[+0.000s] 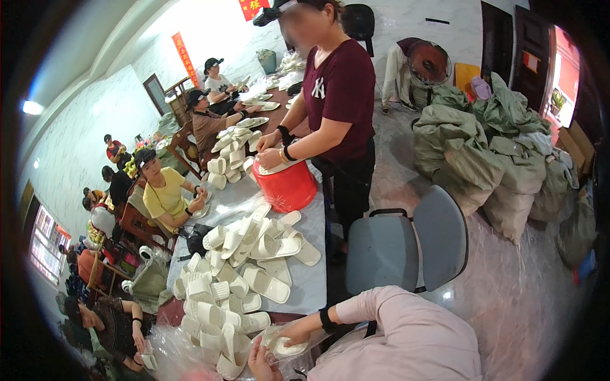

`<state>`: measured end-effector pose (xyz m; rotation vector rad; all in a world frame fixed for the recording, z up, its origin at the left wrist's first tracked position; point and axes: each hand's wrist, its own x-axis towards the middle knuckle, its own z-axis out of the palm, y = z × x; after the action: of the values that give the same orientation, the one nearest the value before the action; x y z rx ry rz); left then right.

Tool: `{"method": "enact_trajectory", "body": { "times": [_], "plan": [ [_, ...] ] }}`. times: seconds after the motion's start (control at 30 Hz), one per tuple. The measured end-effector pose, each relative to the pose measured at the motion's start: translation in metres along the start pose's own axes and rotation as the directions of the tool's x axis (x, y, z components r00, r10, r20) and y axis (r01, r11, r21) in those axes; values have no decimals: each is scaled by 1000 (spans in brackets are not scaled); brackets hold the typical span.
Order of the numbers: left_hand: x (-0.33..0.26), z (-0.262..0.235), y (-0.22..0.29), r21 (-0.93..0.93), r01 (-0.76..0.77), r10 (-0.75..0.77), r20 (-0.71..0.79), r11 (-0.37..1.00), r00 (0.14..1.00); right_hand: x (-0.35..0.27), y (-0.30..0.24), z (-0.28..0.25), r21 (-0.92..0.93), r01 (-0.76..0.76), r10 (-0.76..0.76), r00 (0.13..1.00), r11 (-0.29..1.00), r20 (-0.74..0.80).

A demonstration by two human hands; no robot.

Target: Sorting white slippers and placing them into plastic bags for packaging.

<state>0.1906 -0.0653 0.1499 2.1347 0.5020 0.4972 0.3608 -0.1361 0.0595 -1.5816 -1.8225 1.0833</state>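
At the lower edge, my right hand (295,333), in a pink sleeve with a black wristband, is closed on a white slipper (287,347). Clear plastic, seemingly a bag (270,331), surrounds that slipper. My left hand (262,363) is at the bag's near side, its fingers bent against the plastic and partly cut off by the frame. Just left of both hands, a heap of white slippers (235,279) spreads over the table (311,289). More loose plastic wrap (171,349) lies beyond the heap's near end.
Across the table a standing person in maroon leans over a red bucket (286,185). A person in yellow sits at the left side. To my right stands a grey chair (382,251), with large stuffed sacks (470,159) behind it. A fan (429,62) stands farther back.
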Motion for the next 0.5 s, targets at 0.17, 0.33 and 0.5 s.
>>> {"method": "enact_trajectory", "body": {
  "times": [0.17,0.33,0.5],
  "plan": [
    [15,17,14,-486,381,-346,165,787,924,-76,-43,-35,60,85,-80,993,995,-90],
    [47,55,41,-449,324,-314,98,833,944,-100,-7,-23,-161,153,-184,962,975,-200],
    [50,75,87,-120,179,-170,83,976,982,-149,-27,-57,18,224,-206,921,974,-331]
  ]
}}
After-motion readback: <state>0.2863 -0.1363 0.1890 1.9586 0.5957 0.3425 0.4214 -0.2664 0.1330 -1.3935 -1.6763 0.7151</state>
